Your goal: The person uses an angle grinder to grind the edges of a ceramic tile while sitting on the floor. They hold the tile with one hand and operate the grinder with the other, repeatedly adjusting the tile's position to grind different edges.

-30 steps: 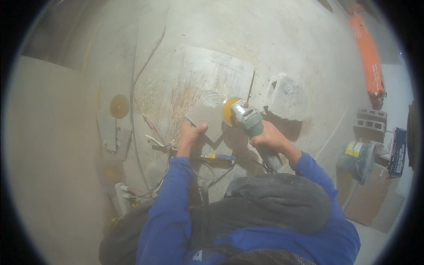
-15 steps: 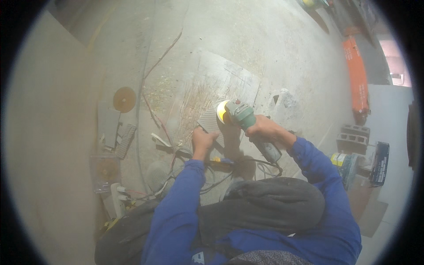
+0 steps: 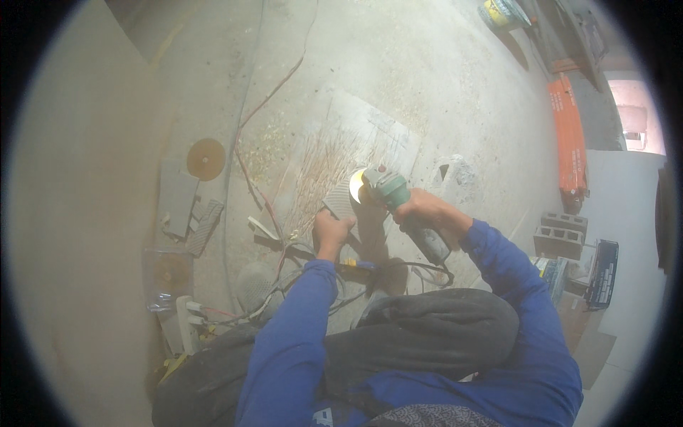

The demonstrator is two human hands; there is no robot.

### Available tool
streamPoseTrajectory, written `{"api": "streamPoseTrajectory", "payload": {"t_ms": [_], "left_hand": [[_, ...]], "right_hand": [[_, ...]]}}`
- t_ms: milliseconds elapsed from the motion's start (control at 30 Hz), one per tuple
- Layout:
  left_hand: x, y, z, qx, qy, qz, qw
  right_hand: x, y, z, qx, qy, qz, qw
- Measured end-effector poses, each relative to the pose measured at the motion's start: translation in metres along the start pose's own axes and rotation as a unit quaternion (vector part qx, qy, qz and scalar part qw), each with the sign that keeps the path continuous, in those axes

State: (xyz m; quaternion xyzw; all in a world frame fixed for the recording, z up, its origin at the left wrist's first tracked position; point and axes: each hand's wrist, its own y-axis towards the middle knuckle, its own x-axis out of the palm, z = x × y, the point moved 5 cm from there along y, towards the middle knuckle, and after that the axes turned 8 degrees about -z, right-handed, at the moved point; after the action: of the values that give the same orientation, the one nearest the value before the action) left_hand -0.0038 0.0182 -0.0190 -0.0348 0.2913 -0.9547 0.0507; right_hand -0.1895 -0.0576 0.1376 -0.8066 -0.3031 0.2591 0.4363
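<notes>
My right hand (image 3: 421,208) is wrapped round the body of a green and grey angle grinder (image 3: 390,189), whose black cord trails from its rear end. The bright yellow-white disc (image 3: 357,186) stands against the right edge of a grey ribbed tile piece (image 3: 340,198). With its fingers closed on the near-left edge of that tile, my left hand (image 3: 333,231) keeps it above a scored board (image 3: 313,171) on the floor. Dust hazes the air, so the exact contact of disc and tile is unclear.
Cords (image 3: 281,242) loop on the floor before my knees. To the left lie a brown disc (image 3: 205,159), tile offcuts (image 3: 179,188) and a white power strip (image 3: 189,324). On the right are an orange-red long package (image 3: 567,135), concrete blocks (image 3: 558,238) and a bucket (image 3: 551,274).
The view has shifted slightly. My hands still hold the grinder and the tile piece in nearly the same positions, and the haze looks a little thicker near the disc.
</notes>
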Motion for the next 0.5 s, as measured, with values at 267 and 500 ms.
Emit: {"api": "streamPoseTrajectory", "payload": {"t_ms": [267,500], "left_hand": [[-0.001,-0.0014,0.001,-0.011,0.01,-0.003,1.0],[-0.0018,-0.0006,0.0019,-0.011,0.012,0.004,1.0]], "right_hand": [[0.0004,0.0023,0.0035,-0.016,0.005,-0.001,1.0],[-0.0067,-0.006,0.0008,-0.046,-0.126,0.039,0.99]]}}
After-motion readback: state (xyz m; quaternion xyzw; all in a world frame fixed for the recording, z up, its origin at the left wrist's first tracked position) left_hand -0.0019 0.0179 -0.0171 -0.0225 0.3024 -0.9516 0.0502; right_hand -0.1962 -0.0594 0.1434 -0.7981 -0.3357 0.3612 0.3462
